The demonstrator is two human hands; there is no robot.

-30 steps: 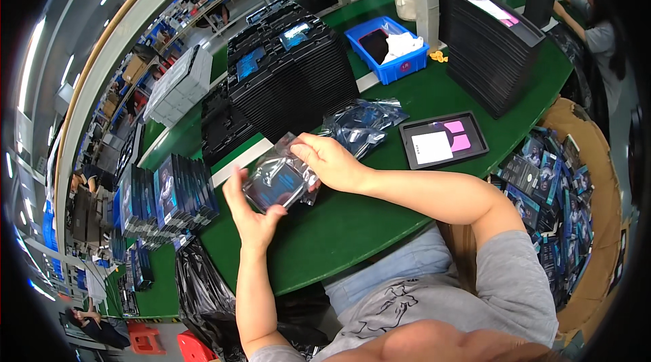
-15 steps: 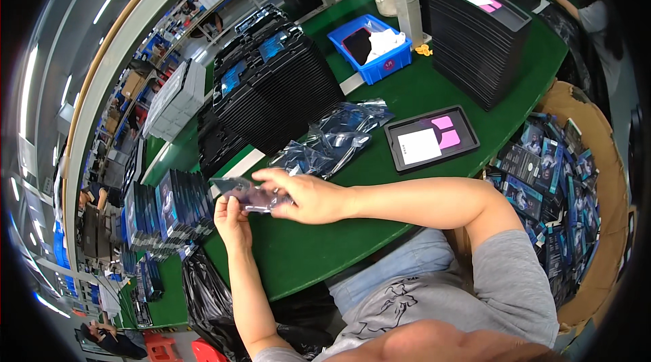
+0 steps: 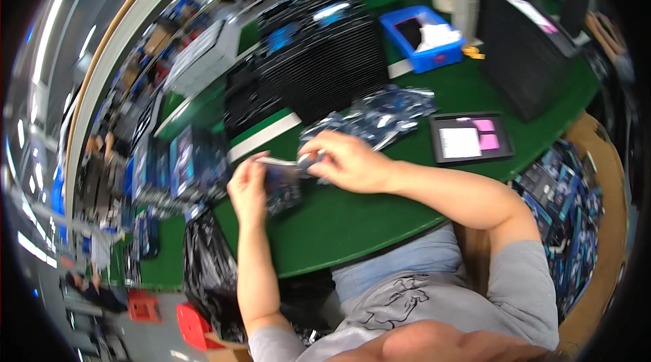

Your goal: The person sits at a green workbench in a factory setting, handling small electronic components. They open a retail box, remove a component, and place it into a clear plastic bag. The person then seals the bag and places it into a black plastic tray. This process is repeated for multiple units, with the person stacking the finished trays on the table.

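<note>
Since half a second ago, both hands are seen shifted right over the green table [image 3: 352, 219]. A dark plastic-bagged item [image 3: 283, 186] is pinched between left hand [image 3: 248, 189] and right hand [image 3: 349, 162]; fingers are curled on its edges. Bag handling is judged in hand; a steady grip is called for next. Contents are blurred. Bag pile [image 3: 380, 114] is partly hidden.

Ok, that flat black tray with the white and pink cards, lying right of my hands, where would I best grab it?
Probably the black tray by its near long rim, coming from your side of the green table. It lies flat, and that rim faces you with bare table in front.
</note>
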